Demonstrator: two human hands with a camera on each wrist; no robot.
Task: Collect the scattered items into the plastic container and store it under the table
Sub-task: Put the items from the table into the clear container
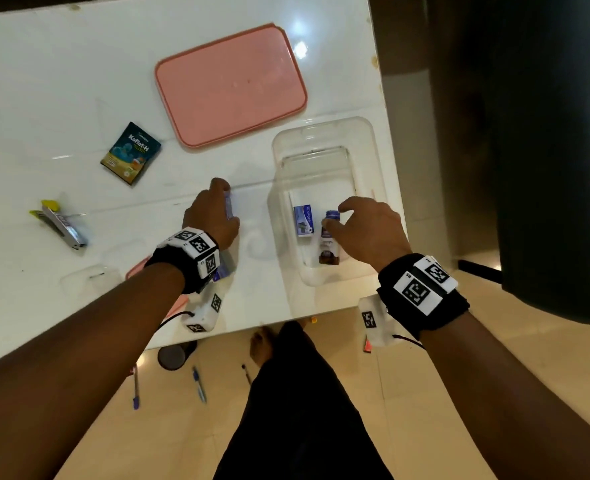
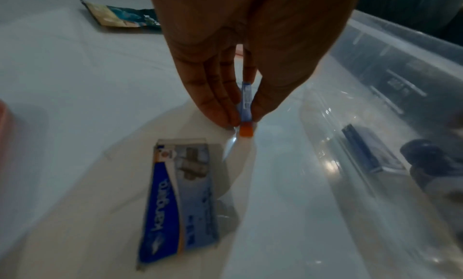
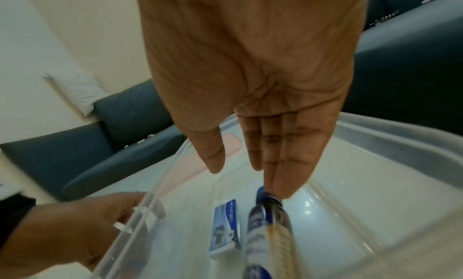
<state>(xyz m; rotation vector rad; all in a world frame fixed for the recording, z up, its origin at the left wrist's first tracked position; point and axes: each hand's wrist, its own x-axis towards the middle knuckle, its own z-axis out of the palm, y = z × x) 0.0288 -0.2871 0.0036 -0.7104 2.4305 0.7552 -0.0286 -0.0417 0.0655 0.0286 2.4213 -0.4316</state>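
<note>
The clear plastic container (image 1: 380,174) stands at the table's right edge. In it lie a small blue-and-white box (image 1: 303,221) and a bottle (image 1: 329,244) with a dark blue cap. My right hand (image 1: 335,216) hovers inside it, and its straight fingertips (image 3: 278,192) touch the bottle's cap (image 3: 263,194). Just left of the container, my left hand (image 2: 244,118) pinches a thin blue tube with an orange cap (image 2: 246,105) between thumb and fingers, low over the table. A blue Kangaro box (image 2: 180,200) lies on the table under that wrist.
A pink lid (image 1: 231,84) lies behind the container. A Koflet-H packet (image 1: 131,153) and a stapler with a yellow piece (image 1: 61,223) sit to the left. A small clear tub (image 1: 89,275) is near my left forearm. Pens (image 1: 199,384) lie on the floor.
</note>
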